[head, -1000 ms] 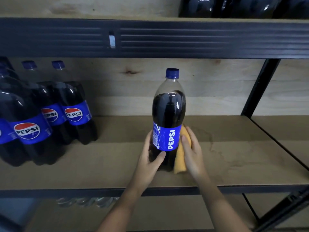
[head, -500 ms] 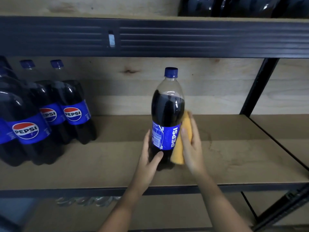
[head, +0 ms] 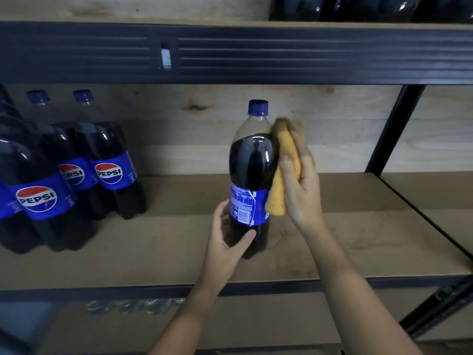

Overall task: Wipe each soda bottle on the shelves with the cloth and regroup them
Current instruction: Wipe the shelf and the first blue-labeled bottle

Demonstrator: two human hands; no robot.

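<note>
A large Pepsi bottle (head: 252,170) with a blue cap stands upright mid-shelf on the wooden shelf board (head: 158,242). My left hand (head: 227,239) grips its lower body, thumb across the front. My right hand (head: 299,180) holds a folded yellow cloth (head: 284,170) pressed against the bottle's right shoulder and side. The nutrition panel of the blue label faces me. A group of several Pepsi bottles (head: 64,175) stands at the shelf's left end, labels facing out.
A dark metal beam (head: 256,52) of the upper shelf runs overhead, with more dark bottles (head: 358,7) on top at right. A black upright post (head: 391,129) stands at right. Clear bottle tops (head: 133,304) show on the lower shelf.
My right hand has slid the cloth up from the bottle's lower side to its shoulder. The bottle has turned, so the nutrition panel faces me instead of the Pepsi lettering.
</note>
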